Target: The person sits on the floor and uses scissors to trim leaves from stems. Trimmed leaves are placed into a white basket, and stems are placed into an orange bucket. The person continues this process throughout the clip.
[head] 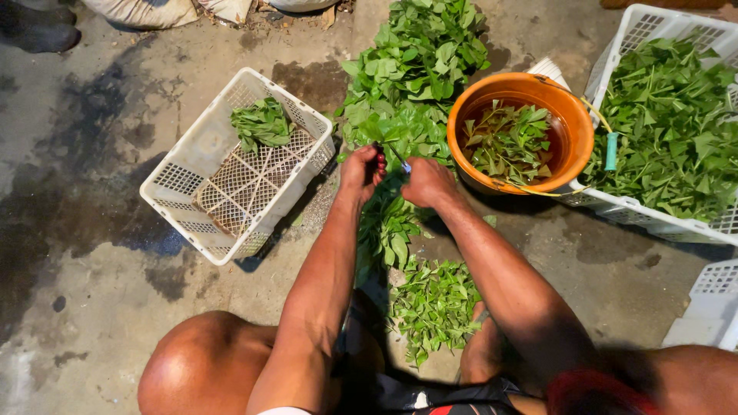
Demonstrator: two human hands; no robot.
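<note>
My left hand [361, 170] and my right hand [427, 182] meet over a long heap of green leafy stems [411, 84] on the concrete floor. Both hands grip a bunch of stems [388, 223] that hangs down toward me. A thin band or small tool shows between the fingers; I cannot tell which. A small pile of cut leaves [434, 303] lies between my knees.
A white plastic crate [200, 150] at the left holds one leaf bundle [263, 123]. An orange basin [573, 115] of water and leaves stands at the right, against a white crate [661, 223] full of greens. Another white crate [711, 307] sits at the lower right. Sacks lie at the top.
</note>
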